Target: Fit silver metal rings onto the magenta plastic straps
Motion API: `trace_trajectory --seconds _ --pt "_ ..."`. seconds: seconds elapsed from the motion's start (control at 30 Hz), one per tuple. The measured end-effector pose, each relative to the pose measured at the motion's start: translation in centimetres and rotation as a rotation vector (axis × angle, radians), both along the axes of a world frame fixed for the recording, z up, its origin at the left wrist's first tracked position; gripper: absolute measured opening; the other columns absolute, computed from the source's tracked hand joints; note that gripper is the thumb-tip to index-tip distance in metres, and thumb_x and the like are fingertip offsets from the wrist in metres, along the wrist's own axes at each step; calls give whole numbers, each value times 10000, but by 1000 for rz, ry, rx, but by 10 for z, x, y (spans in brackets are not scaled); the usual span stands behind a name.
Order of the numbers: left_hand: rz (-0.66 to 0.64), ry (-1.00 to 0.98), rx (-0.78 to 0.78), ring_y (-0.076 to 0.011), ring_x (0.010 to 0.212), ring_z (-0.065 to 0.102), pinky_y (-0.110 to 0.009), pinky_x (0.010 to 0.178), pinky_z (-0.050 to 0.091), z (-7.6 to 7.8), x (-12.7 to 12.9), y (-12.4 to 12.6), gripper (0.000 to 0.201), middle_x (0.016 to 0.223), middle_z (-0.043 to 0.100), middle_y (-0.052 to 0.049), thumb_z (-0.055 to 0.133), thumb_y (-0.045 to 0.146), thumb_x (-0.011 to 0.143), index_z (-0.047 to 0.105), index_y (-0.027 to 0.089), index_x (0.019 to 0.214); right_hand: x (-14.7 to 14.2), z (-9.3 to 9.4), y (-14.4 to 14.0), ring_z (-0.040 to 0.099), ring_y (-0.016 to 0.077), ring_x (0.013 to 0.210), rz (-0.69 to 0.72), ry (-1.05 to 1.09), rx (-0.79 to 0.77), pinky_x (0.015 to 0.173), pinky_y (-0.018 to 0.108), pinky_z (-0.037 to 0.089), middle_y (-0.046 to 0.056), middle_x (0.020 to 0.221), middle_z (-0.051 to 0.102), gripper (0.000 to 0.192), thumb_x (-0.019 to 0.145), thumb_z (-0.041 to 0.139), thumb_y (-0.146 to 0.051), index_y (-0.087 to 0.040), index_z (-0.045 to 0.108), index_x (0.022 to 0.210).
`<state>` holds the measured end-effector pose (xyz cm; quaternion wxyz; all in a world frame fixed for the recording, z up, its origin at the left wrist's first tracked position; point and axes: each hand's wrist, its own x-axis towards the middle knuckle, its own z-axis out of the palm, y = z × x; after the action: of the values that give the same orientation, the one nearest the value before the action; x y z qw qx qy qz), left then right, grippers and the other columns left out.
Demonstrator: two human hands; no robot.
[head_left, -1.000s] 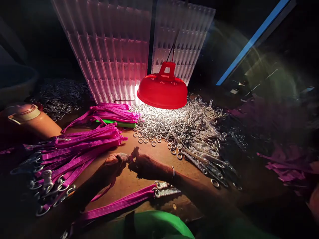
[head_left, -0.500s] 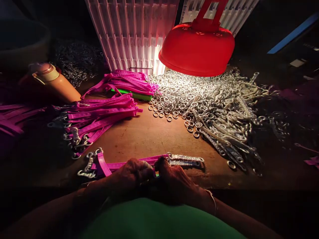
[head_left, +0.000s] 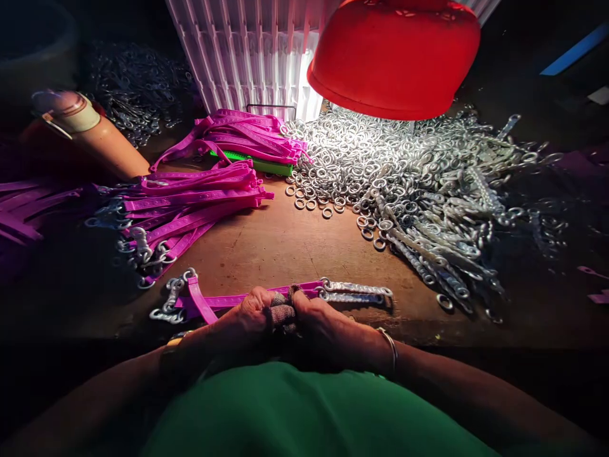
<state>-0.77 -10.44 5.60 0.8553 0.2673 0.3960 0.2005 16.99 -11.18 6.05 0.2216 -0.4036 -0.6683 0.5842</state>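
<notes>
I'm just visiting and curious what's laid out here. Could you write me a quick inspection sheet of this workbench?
Surface: brown wooden table, scuffed, lit from above.
Job's things: purple strap with metal chain ends lying just beyond the hands.
Clutter: stack of purple straps, one green strap, heap of metal rings, chain links, orange bottle.
Hands: left hand and right hand pressed together at the near edge, fingers wrapped in cloth; what they hold is hidden.
Cables: nothing seen.
Surroundings: red lamp shade, white ribbed trays standing behind; the rest is dark.
</notes>
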Motion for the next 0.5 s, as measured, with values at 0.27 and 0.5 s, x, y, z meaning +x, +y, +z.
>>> trace_trajectory --seconds 0.27,0.5 --pt "42 8 -61 -116 518 536 -204 488 396 10 9 16 321 551 586 -28 806 379 621 650 98 623 4 5 27 326 104 490 264 -372 192 471 246 242 -25 613 447 53 868 421 -234 -181 421 870" --pt "38 81 66 -138 568 533 -236 553 429 -13 23 32 398 557 575 -23 816 466 561 632 117 610 18 -2 34 420 132 517 320 -671 371 484 245 235 9 740 557 278 858 503 -311 -151 421 1070"
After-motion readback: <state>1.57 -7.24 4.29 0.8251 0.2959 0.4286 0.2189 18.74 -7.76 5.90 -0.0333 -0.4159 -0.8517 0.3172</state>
